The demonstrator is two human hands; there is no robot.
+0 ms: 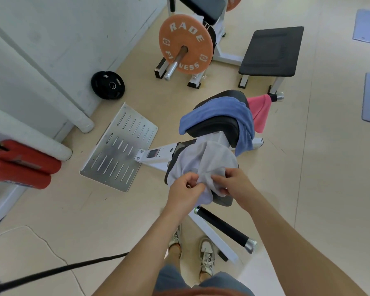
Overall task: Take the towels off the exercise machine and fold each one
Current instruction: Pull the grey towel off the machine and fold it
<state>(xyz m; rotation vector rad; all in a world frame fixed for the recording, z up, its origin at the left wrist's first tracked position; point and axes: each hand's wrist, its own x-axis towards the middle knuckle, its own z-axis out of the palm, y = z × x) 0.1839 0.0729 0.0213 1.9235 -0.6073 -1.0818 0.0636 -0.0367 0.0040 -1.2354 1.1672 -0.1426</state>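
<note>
Now both hands pinch the grey towel (203,161) — left hand (185,190) on its near edge, right hand (235,182) just beside it, fingers curled into the cloth. It hangs bunched over the machine (158,155), just in front of the black pad (214,127). A blue towel (222,107) drapes over that pad — a pink towel (260,112) hangs just beyond it, off a bar (277,96).
</note>
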